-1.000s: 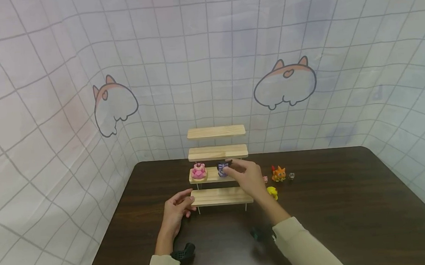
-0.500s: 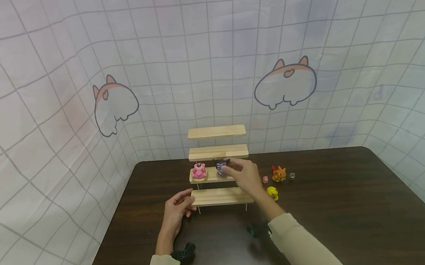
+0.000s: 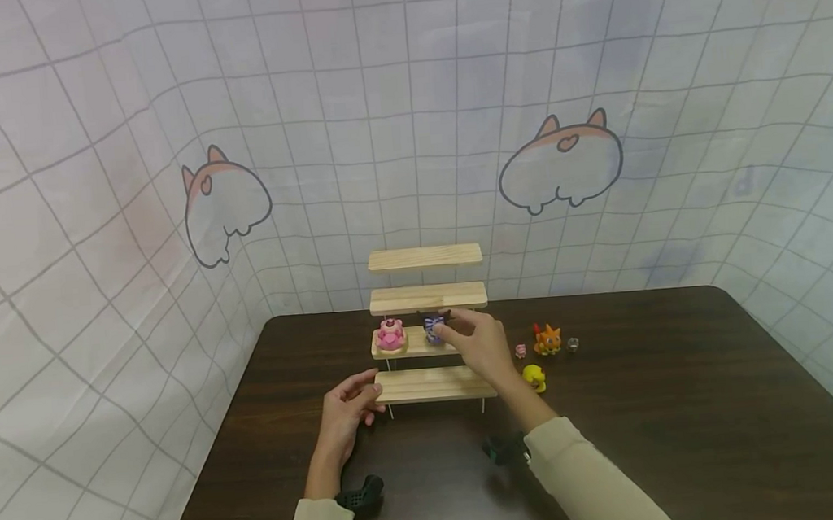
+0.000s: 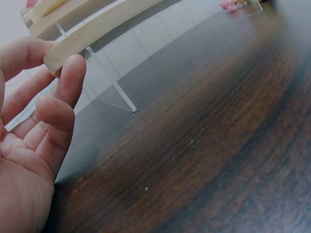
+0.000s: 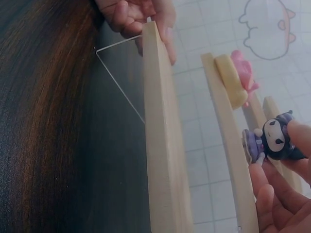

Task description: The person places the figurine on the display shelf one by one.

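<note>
One grid-printed curtain (image 3: 410, 89) spans the background behind a dark wood-grain tabletop (image 3: 655, 404). On that top stands a four-tier wooden display stand (image 3: 424, 257) with slim clear supports. The left hand (image 3: 347, 404) lightly pinches the left end of its lowest tier (image 3: 434, 383). The right hand (image 3: 480, 345) reaches over the right part of the stand, thumb and fingers gripping a Kuromi figurine (image 5: 276, 137) about its black-hooded head.

That figurine is roughly upright at the second tier from the bottom (image 3: 416, 346), to the right of a pink bear-eared figurine (image 3: 391, 337) on a cream base. It is in the right hand's fingertips, above and to the right of the left hand and well apart from it. Whether its base touches the tier, I cannot tell.

It looks like hard, smooth plastic: probably light, stiff and a little slippery, with the pointed hood tips the likeliest to catch. The rounded head or the body seems the sound place to hold.

Right of the stand, on the tabletop, are an orange fox-like figurine (image 3: 548, 341), a yellow figurine (image 3: 534, 378), a tiny pink figurine (image 3: 521, 351) and a tiny greyish trinket (image 3: 573, 345).
</note>
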